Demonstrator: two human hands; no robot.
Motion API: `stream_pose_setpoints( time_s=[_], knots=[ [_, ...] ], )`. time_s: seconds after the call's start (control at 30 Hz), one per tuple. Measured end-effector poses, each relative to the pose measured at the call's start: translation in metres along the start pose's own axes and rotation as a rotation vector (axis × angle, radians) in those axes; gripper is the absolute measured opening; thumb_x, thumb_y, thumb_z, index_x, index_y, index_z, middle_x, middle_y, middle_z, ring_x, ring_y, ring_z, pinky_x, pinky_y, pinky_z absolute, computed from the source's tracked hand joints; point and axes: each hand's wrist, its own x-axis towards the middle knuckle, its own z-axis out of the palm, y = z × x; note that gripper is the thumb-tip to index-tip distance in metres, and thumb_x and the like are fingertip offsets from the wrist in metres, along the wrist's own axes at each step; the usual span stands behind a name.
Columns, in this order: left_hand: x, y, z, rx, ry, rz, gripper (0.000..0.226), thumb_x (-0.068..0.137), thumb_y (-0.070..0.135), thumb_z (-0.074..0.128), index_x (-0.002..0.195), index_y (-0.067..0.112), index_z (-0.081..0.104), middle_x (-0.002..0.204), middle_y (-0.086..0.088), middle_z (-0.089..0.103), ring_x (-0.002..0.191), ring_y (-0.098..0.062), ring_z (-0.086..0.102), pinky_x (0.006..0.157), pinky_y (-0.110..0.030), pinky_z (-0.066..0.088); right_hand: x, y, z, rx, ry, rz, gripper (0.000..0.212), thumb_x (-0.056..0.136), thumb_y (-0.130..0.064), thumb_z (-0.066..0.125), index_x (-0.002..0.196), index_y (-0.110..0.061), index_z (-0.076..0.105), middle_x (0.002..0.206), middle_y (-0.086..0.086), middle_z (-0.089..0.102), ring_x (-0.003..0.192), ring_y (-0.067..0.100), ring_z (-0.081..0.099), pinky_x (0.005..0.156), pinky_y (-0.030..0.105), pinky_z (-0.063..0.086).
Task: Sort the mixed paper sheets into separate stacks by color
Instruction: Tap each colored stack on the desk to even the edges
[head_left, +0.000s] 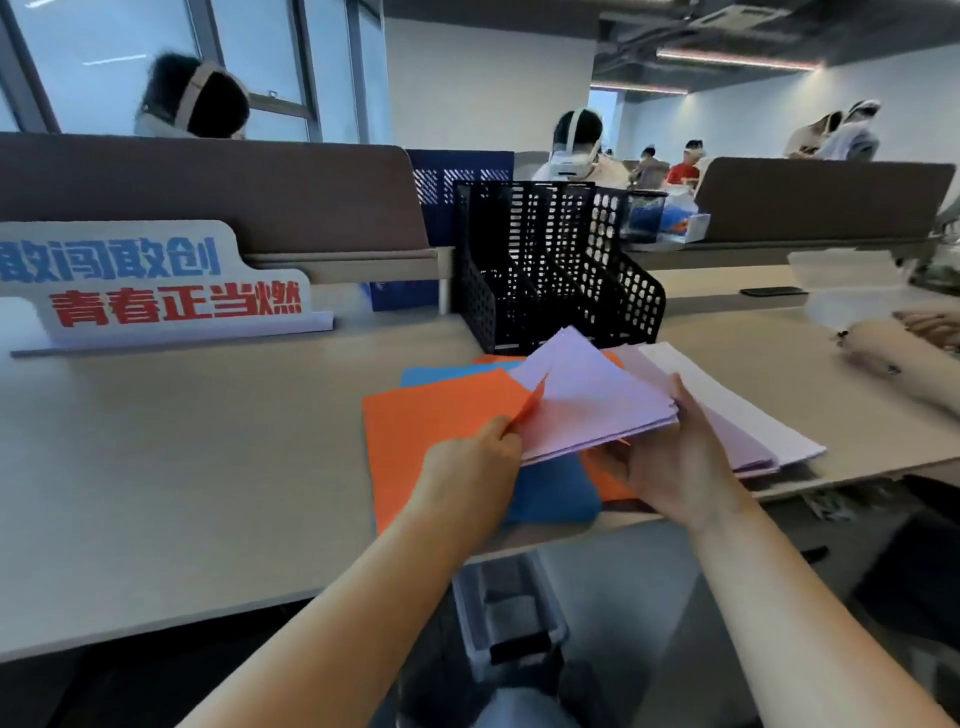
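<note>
My right hand grips a bundle of lilac sheets, lifted and tilted above the desk. My left hand pinches the raised corner of an orange sheet at the bundle's left edge. Blue sheets lie under the orange one and show again behind it. More orange paper peeks out below my right hand. A flat stack of lilac sheets rests on the desk to the right of my right hand.
A black mesh file rack stands just behind the papers. A white sign with blue and red lettering sits at the left rear. Another person's forearm rests on the desk at far right. A bin stands below the desk edge.
</note>
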Motion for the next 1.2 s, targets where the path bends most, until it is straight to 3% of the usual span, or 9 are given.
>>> stream_pose_setpoints(
  time_s=[0.13, 0.23, 0.33, 0.47, 0.6, 0.7, 0.8, 1.07, 1.2],
  knots=[
    [0.035, 0.029, 0.016, -0.063, 0.111, 0.030, 0.043, 0.012, 0.013, 0.085, 0.048, 0.014, 0.062, 0.062, 0.005, 0.064, 0.021, -0.017, 0.041, 0.054, -0.005, -0.002, 0.001, -0.001, -0.004, -0.171, -0.111, 0.037, 0.099, 0.038, -0.084, 0.066, 0.119, -0.028, 0.062, 0.121, 0.006, 0.065, 0.109, 0.022, 0.063, 0.084, 0.039, 0.055],
    [0.049, 0.055, 0.010, -0.097, 0.013, 0.069, 0.038, 0.026, 0.014, 0.087, 0.055, 0.014, 0.063, 0.070, 0.001, 0.065, 0.029, -0.021, 0.050, 0.053, -0.010, -0.004, 0.005, -0.006, -0.002, -0.209, 0.041, 0.052, 0.074, 0.057, -0.067, 0.073, 0.112, -0.018, 0.064, 0.110, 0.010, 0.069, 0.097, 0.025, 0.066, 0.080, 0.040, 0.056],
    [0.054, 0.067, 0.020, -0.123, -0.207, 0.082, 0.022, 0.083, 0.010, 0.059, 0.105, 0.009, 0.059, 0.117, -0.004, 0.054, 0.086, -0.029, 0.065, 0.043, -0.023, 0.010, 0.004, -0.005, -0.010, -0.257, 0.309, 0.096, 0.011, 0.091, -0.017, 0.055, 0.092, -0.010, 0.063, 0.085, 0.012, 0.066, 0.074, 0.021, 0.064, 0.061, 0.030, 0.056],
    [0.050, 0.074, 0.022, -0.100, -0.142, 0.129, 0.024, 0.058, 0.017, 0.078, 0.078, 0.014, 0.066, 0.093, 0.001, 0.065, 0.061, -0.023, 0.064, 0.043, -0.017, 0.003, -0.006, -0.005, -0.029, -0.344, 0.454, 0.125, 0.020, 0.091, 0.003, 0.043, 0.081, -0.009, 0.056, 0.068, 0.010, 0.060, 0.042, 0.012, 0.062, 0.037, 0.017, 0.047],
    [0.059, 0.091, 0.028, -0.178, -0.244, 0.178, 0.040, 0.092, 0.040, 0.050, 0.120, 0.011, 0.051, 0.130, -0.001, 0.045, 0.107, -0.029, 0.055, 0.068, -0.034, 0.043, -0.019, -0.020, -0.053, -0.343, 0.550, 0.100, 0.021, 0.092, 0.006, 0.038, 0.080, -0.008, 0.050, 0.064, 0.011, 0.059, 0.033, 0.011, 0.058, 0.032, 0.013, 0.040],
    [0.068, 0.099, 0.024, -0.254, -0.235, 0.174, 0.073, 0.078, 0.067, 0.053, 0.125, 0.012, 0.046, 0.133, 0.001, 0.039, 0.112, -0.027, 0.052, 0.080, -0.038, 0.046, -0.029, -0.037, -0.077, -0.176, 0.630, -0.011, 0.022, 0.093, 0.005, 0.037, 0.082, -0.010, 0.050, 0.044, 0.001, 0.061, 0.033, 0.009, 0.058, 0.032, 0.012, 0.040],
    [0.078, 0.102, 0.027, -0.244, -0.353, 0.141, 0.088, 0.069, 0.073, 0.058, 0.131, 0.012, 0.041, 0.145, 0.002, 0.026, 0.117, -0.028, 0.047, 0.086, -0.040, 0.045, -0.041, -0.053, -0.105, 0.046, 0.704, -0.157, 0.020, 0.094, 0.004, 0.038, 0.081, -0.006, 0.050, 0.041, -0.001, 0.060, 0.035, 0.008, 0.058, 0.034, 0.013, 0.043],
    [0.096, 0.095, 0.043, -0.192, -0.440, 0.144, 0.054, 0.083, 0.059, 0.053, 0.115, 0.016, 0.049, 0.117, -0.003, 0.052, 0.101, -0.025, 0.055, 0.081, -0.037, 0.047, -0.046, -0.055, -0.137, 0.323, 0.707, -0.232, 0.022, 0.096, 0.000, 0.038, 0.115, -0.004, 0.049, 0.052, 0.005, 0.067, 0.042, 0.008, 0.063, 0.036, 0.013, 0.044],
    [0.095, 0.099, 0.044, -0.165, -0.391, 0.174, 0.053, 0.083, 0.062, 0.051, 0.111, 0.016, 0.051, 0.109, -0.002, 0.053, 0.095, -0.024, 0.056, 0.075, -0.035, 0.045, -0.042, -0.048, -0.137, 0.401, 0.671, -0.185, 0.023, 0.096, 0.000, 0.038, 0.115, -0.003, 0.050, 0.056, 0.009, 0.068, 0.043, 0.008, 0.063, 0.036, 0.012, 0.044]
  ],
)
